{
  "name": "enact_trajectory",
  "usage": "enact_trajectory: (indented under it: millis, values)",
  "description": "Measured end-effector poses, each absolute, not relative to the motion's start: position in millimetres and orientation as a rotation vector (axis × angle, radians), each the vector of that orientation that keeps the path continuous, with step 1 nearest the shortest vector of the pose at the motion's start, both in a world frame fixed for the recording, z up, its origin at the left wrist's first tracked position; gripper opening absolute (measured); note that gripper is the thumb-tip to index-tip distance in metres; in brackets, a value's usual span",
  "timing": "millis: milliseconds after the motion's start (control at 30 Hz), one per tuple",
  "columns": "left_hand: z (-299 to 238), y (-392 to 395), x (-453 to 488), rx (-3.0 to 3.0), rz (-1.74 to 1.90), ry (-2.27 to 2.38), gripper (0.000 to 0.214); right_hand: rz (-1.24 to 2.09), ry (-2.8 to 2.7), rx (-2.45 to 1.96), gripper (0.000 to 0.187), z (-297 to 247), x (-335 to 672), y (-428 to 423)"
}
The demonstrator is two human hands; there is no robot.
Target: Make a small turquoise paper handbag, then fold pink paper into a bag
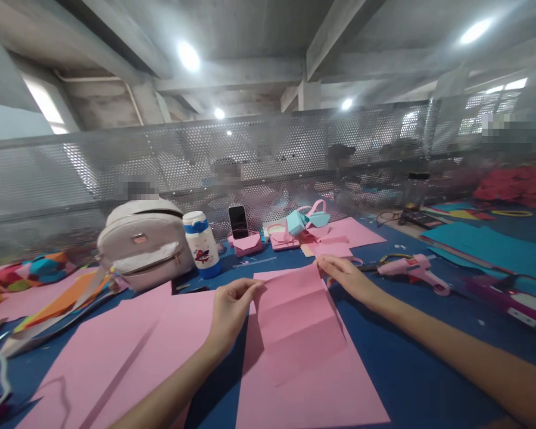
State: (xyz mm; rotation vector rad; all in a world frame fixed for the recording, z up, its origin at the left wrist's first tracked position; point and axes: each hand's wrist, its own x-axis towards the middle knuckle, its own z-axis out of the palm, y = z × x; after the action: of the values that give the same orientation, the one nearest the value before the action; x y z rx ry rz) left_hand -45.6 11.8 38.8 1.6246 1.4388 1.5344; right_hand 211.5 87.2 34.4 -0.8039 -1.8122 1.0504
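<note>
Over the middle of the bench (370,363), the left fingers (254,290) pinch the creased sheet (295,322) by its far left corner and the right fingers hold its far right corner, presumably to keep the folds spread. A larger sheet (312,402) lies flat beneath; how much of the creased one rests on it is hard to tell. The left hand (229,304) reaches forward, thumb extended; the right hand (346,277) comes in slantwise, knuckles up, its forearm angling toward the bench's near right corner. Beside that forearm lies the glue gun (413,271), likely for easy reach. Loose sheets (116,339) spread by the left forearm. Toward the bench's far edge stand the bottle (204,250) and backpack (147,247), apparently parked clear of the handwork.
</note>
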Motion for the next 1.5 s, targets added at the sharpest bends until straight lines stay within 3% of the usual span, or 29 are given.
enact_trajectory:
  millis: [67,200,400,667,967,1267,1500]
  values:
    - [37,15,-48,1.572,1.559,1.452,0.023,1.143,-1.837,-0.809,0.052,26,208,83]
    - [32,20,-50,1.478,1.565,1.433,0.031,1.255,-1.85,-0.816,0.048,13,201,77]
    - [26,14,-38,1.385,1.422,1.336,0.062,1.207,-1.747,-0.837,0.044,1,198,77]
    - [24,11,-33,1.341,1.364,1.282,0.062,1.205,-1.704,-0.845,0.047,6,199,72]
    - [18,16,-41,1.298,1.445,1.405,0.091,1.188,-1.572,-0.885,0.049,3,200,74]
    - [19,15,-42,1.343,1.526,1.322,0.068,1.061,-1.389,-0.885,0.049,1,200,73]
    - [20,11,-35,1.356,1.564,1.288,0.09,1.046,-1.37,-0.858,0.05,2,198,71]
